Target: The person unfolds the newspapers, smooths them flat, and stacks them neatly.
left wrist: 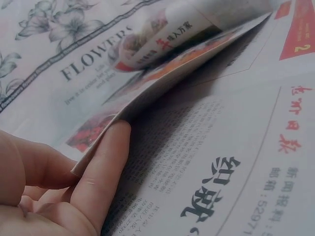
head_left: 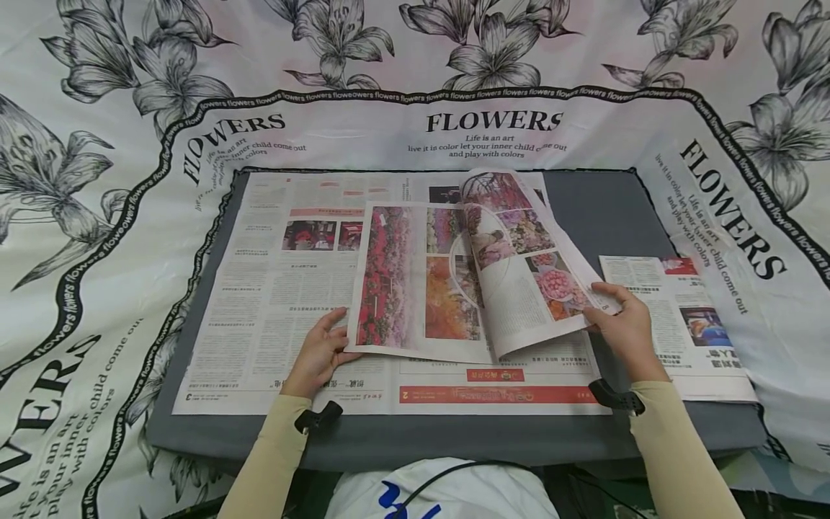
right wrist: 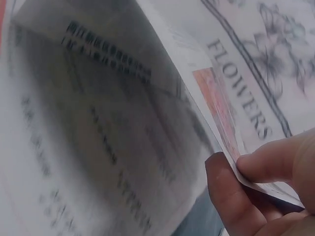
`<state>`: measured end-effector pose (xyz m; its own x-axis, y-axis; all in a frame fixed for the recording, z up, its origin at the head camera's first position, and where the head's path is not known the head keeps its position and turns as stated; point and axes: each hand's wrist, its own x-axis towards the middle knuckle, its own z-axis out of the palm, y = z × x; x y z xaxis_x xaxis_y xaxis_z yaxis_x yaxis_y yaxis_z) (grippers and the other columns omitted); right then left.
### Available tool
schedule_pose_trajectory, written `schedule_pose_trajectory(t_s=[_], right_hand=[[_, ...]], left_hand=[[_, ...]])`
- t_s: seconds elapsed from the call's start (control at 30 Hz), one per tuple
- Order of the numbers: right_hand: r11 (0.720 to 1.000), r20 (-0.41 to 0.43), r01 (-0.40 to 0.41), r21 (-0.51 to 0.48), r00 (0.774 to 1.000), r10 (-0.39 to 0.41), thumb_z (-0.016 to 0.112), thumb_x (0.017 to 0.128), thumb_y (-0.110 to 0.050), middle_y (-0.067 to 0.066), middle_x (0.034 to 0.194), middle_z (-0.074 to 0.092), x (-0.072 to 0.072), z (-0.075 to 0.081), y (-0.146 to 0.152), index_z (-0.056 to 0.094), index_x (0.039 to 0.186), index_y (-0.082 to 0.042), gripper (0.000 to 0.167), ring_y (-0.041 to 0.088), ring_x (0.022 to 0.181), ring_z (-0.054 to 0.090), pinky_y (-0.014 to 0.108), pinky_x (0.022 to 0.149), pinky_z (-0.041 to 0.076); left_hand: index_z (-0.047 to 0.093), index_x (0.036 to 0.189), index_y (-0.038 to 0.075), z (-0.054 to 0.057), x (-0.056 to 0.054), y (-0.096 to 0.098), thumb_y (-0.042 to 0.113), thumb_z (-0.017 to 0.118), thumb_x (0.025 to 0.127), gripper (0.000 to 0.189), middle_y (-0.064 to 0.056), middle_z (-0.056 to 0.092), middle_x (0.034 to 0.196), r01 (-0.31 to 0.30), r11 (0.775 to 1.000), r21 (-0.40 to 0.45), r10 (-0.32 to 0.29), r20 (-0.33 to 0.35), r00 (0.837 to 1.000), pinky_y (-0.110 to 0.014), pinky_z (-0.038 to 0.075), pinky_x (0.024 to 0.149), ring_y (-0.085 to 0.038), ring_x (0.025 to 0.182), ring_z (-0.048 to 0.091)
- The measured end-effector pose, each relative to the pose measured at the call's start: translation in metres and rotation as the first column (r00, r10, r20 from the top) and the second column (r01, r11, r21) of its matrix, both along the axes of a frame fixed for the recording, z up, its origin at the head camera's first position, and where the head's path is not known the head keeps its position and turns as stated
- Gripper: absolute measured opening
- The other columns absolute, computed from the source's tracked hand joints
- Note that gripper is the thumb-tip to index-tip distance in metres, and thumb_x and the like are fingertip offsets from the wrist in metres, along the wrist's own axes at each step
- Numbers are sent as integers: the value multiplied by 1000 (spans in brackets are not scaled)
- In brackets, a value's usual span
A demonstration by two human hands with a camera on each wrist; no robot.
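Note:
A newspaper sheet with colour flower photos is held up between two hands, folded down its middle. The left hand pinches its lower left corner between thumb and fingers; the left wrist view shows the fingers at the paper's edge. At the other side, the right hand pinches the edge of the right page, which is lifted and curved, its underside visible in the right wrist view. Beneath lies a larger spread newspaper with printed text and a red banner along its bottom.
A grey board lies under the papers. Another folded newspaper rests at its right side, by the right hand. A white cloth with flower drawings and lettering surrounds the board. A black cable crosses the person's white clothing at the front.

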<state>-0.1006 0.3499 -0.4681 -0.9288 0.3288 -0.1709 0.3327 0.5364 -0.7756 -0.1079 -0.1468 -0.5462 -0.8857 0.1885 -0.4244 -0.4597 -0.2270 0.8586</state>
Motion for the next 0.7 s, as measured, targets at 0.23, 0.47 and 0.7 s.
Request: schedule_pose_trajectory(t_s=[0.23,0.47,0.7], right_hand=[[995,57,99,-31,994,-97,61,99,-7,29,147,45,13,-15,20,45,152,-3,56,-6,75,55,23,63,59],[977,111,195,-84,976,-185,60,100,-7,27,153,39,23,-25,34,40,155,-3,59,-6,75,55,21,64,59],[968,114,207,-140,975,-192,59,98,-1,30,154,35,27,-32,35,38,155,0,61,-6,76,55,22,63,60]], left_hand=[[19,163,11,1,0,2,-14,34,101,68,-30,40,156,-17,1000,-15,17,7,1000,-34,62,82,-17,109,70],[24,162,10,2,2,5,-14,37,100,68,-32,43,153,-56,997,-51,57,18,998,-32,62,78,-16,105,71],[24,162,12,15,6,-12,-12,38,101,67,-27,48,147,-85,991,-102,83,-19,996,-27,61,74,-8,99,71]])
